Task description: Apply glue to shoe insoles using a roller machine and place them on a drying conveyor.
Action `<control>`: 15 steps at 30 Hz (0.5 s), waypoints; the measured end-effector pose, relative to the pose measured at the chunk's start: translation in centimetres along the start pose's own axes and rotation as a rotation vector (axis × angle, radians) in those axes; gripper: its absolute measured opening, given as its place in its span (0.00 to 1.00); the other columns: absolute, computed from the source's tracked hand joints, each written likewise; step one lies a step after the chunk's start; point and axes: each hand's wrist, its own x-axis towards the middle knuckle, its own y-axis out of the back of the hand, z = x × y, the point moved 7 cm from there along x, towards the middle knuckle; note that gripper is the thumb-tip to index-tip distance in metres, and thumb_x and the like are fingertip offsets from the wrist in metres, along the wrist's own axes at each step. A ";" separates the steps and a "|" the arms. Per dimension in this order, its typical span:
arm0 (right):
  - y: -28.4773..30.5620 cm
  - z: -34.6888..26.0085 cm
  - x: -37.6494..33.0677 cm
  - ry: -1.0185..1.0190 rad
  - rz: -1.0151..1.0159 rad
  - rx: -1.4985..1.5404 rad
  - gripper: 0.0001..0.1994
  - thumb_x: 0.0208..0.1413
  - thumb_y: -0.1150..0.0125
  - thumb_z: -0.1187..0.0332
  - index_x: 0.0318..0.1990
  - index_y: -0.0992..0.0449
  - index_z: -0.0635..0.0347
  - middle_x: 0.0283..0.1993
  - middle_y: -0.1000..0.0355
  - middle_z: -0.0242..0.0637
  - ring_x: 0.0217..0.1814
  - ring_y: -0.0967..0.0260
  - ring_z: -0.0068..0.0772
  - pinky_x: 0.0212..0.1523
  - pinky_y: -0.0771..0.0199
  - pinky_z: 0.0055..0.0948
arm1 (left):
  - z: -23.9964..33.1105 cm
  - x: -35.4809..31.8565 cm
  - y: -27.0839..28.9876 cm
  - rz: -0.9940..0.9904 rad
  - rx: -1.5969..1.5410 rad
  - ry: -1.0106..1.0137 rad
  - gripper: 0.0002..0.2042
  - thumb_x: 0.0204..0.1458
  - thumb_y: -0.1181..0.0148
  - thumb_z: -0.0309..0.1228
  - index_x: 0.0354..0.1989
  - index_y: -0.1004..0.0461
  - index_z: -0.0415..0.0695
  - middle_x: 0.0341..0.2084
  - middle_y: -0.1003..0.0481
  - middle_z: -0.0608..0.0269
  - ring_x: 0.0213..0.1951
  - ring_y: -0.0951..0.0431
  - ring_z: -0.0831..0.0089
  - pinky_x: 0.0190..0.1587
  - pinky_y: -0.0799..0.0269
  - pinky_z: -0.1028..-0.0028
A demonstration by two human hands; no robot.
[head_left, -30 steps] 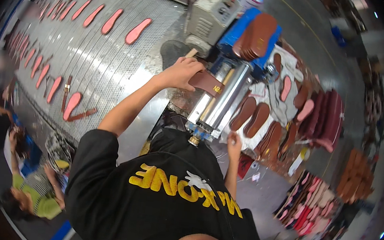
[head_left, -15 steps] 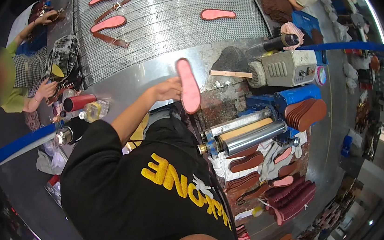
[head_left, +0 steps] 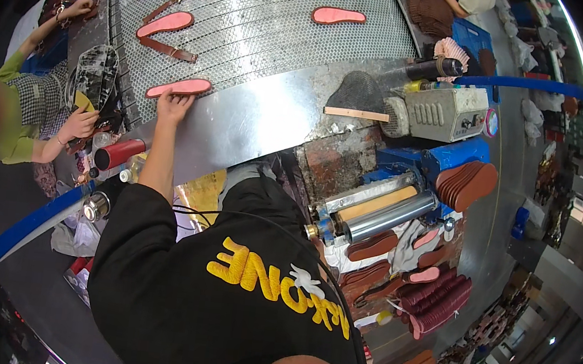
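My left hand [head_left: 174,104] reaches over the near edge of the mesh belt, its fingers closed at the near side of a pink insole with a brown rim [head_left: 186,88]. This insole lies crosswise at the belt's near left. Farther up the belt, another pink insole [head_left: 165,24] rests beside brown buckled straps [head_left: 168,48]. More pink insoles lie beyond it, and one insole [head_left: 339,16] is over to the right. My right hand is out of view.
A glue roller machine [head_left: 387,213] stands right of me, with brown soles [head_left: 467,185] stacked on its blue part. A grey motor box [head_left: 448,112] sits behind it. On the left are a red cup [head_left: 119,154] and a co-worker's hand [head_left: 79,124]. Soles lie below the rollers.
My left hand has carried the pink insole left from in front of me onto the belt's near left edge. The insole has turned from upright in view to crosswise.
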 end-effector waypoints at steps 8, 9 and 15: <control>-0.8 -0.3 -1.2 -0.030 0.018 0.020 0.08 0.49 0.47 0.67 0.35 0.29 0.61 0.28 0.28 0.35 0.25 0.32 0.24 0.21 0.34 0.24 | 1.2 4.4 2.2 0.269 0.079 0.027 0.24 0.49 0.49 0.31 0.54 0.48 0.37 0.56 0.45 0.49 0.59 0.44 0.51 0.58 0.43 0.51; -0.9 -0.3 -1.4 -0.034 0.022 0.021 0.08 0.50 0.47 0.67 0.35 0.29 0.61 0.28 0.28 0.35 0.25 0.32 0.24 0.21 0.34 0.24 | 1.5 5.0 1.9 0.239 0.116 0.016 0.25 0.48 0.49 0.31 0.54 0.48 0.37 0.56 0.45 0.49 0.59 0.44 0.51 0.57 0.42 0.52; -1.7 -0.7 -2.5 -0.044 0.033 0.049 0.09 0.50 0.47 0.67 0.36 0.29 0.61 0.28 0.28 0.36 0.25 0.32 0.25 0.20 0.34 0.24 | 2.2 7.7 2.6 0.268 0.305 0.012 0.21 0.47 0.49 0.30 0.50 0.43 0.37 0.52 0.41 0.48 0.53 0.38 0.53 0.53 0.35 0.54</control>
